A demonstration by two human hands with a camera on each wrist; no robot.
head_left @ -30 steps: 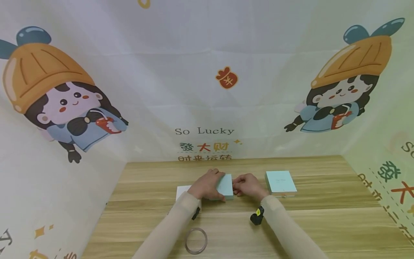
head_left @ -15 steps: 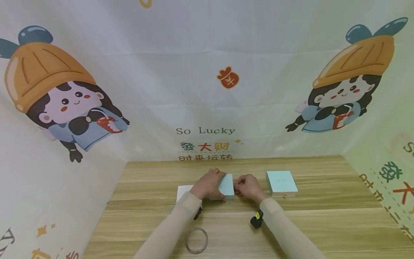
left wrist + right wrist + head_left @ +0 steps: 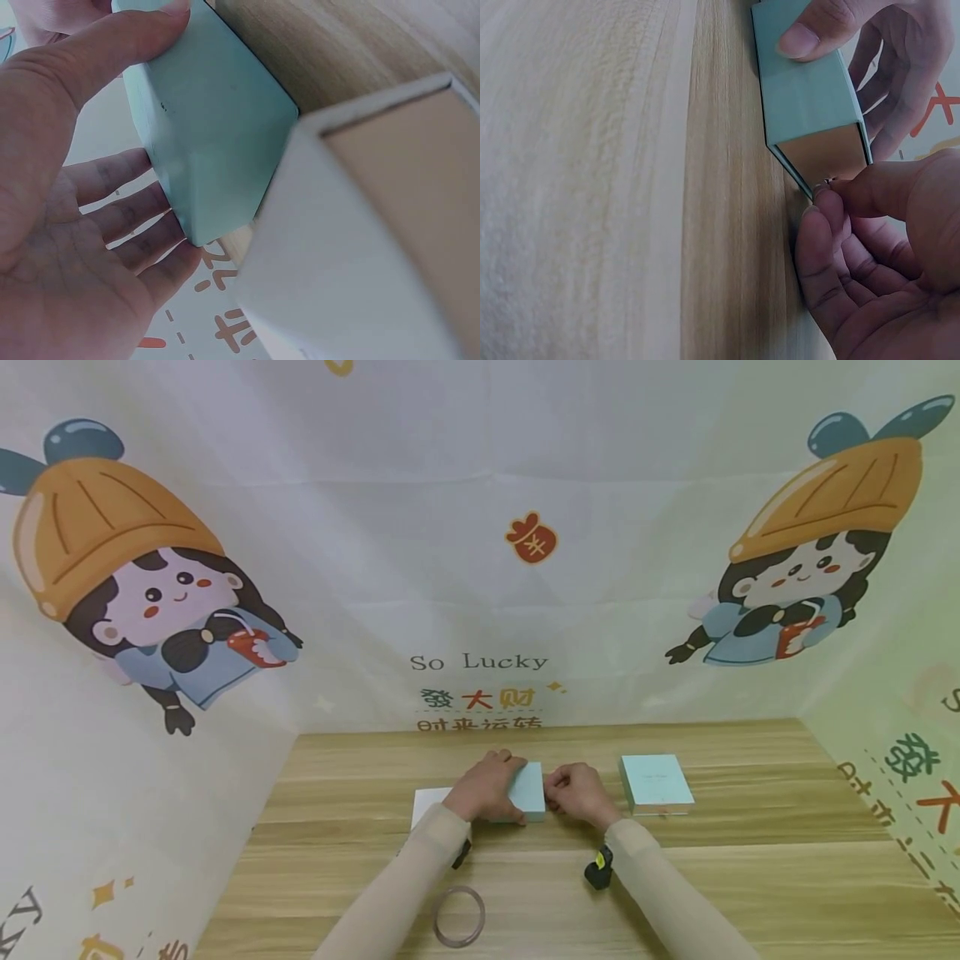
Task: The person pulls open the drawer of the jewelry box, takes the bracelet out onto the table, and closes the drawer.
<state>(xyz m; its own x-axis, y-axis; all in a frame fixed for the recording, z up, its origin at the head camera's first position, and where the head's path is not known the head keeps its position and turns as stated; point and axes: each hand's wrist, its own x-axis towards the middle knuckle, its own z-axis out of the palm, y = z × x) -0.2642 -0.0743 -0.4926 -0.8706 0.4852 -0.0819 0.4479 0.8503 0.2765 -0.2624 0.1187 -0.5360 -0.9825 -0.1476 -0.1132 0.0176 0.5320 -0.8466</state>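
A mint-green drawer box (image 3: 528,793) with a tan end (image 3: 825,154) rests on the wooden table. My left hand (image 3: 487,785) grips it across the sides, the thumb (image 3: 112,49) on its near side and the other fingers along the far side. At the tan end, my right hand (image 3: 581,792) pinches a tiny pull (image 3: 827,182) between thumb and forefinger. Those fingertips mostly hide the pull. In the left wrist view, an open white box part (image 3: 315,247) with a tan inside lies beside the mint box; my left arm partly covers it in the head view.
A second mint-green box (image 3: 656,781) stands to the right of my right hand. Nearer me, a translucent bangle (image 3: 457,944) lies flat beside my left forearm. Printed cloth (image 3: 480,568) forms walls behind and at both sides of the table (image 3: 750,827).
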